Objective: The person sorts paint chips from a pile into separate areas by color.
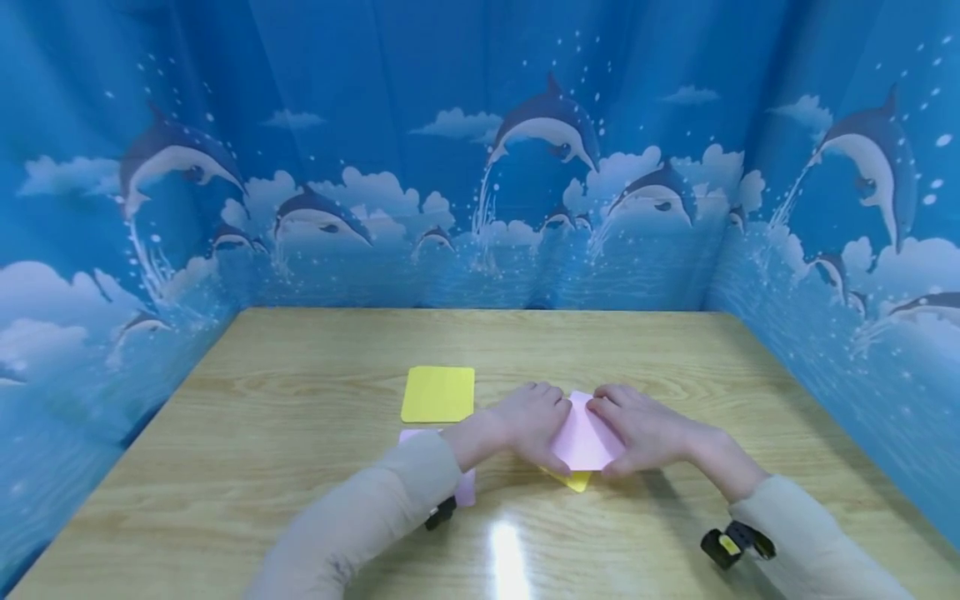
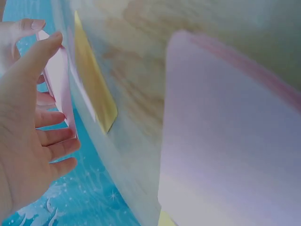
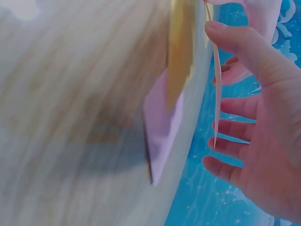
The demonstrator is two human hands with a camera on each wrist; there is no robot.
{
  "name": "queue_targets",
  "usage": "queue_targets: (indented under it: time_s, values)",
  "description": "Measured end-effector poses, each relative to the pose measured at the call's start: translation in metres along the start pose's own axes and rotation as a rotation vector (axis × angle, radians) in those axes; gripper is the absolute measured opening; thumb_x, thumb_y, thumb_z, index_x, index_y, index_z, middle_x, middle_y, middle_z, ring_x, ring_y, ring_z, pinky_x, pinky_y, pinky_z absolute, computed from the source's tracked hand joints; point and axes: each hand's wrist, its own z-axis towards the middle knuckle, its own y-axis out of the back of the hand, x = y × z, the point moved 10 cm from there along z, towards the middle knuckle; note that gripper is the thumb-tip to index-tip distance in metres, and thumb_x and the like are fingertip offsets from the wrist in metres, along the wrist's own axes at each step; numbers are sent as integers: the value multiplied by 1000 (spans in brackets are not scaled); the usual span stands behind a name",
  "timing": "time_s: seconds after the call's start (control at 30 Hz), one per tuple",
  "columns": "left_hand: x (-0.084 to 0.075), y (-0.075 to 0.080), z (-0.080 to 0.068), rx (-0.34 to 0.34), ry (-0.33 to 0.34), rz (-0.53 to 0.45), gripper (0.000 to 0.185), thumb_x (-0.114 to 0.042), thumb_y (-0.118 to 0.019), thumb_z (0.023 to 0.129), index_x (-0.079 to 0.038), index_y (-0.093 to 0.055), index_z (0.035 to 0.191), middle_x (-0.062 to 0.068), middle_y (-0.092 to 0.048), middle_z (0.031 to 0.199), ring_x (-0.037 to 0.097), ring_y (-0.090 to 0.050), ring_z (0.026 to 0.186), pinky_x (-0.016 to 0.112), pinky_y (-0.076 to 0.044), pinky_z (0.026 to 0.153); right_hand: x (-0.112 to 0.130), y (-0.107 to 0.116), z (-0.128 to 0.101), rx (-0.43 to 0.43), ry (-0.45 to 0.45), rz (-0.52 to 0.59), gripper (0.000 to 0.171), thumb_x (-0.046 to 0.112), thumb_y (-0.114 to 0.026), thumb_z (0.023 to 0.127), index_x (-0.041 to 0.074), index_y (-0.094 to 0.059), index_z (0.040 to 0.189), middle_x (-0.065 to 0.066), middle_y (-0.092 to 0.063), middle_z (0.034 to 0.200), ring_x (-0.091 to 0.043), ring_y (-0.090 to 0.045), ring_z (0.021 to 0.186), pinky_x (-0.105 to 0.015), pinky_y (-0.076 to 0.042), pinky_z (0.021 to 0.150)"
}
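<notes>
Your arms are covered by long, soft-looking sleeves in a pale beige, the left sleeve (image 1: pixel 360 517) entering from about 7 o'clock and the right sleeve (image 1: pixel 817 542) from about 5 o'clock. Both cuffs end at the wrist, leaving your left hand (image 1: pixel 528 421) and right hand (image 1: pixel 645 425) bare, with no rings or gloves. A small black camera mount (image 1: pixel 441 513) sits under your left wrist. The black mount on your right wrist (image 1: pixel 731 544) carries a yellow patch.
</notes>
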Motion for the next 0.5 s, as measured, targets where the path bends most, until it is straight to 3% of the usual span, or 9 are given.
queue_targets:
  time_s: [0.17,0.5]
  values:
    - [11,7,-13,-15,8,36,89,-75,-53,71,-7,-48,128,4,-51,119,17,-46,109,32,-38,95,11,8,11,-36,55,-16,76,44,-77,65,-1,-52,121,-17,-48,122,-31,-46,109,-47,-42,89]
    - [28,12,-44,-64,-3,91,83,-74,-52,72,-6,-53,119,6,-53,111,20,-48,103,35,-40,91,32,5,35,-12,79,-31,72,47,-74,68,3,-52,120,-13,-47,124,-29,-44,112,-46,-40,91]
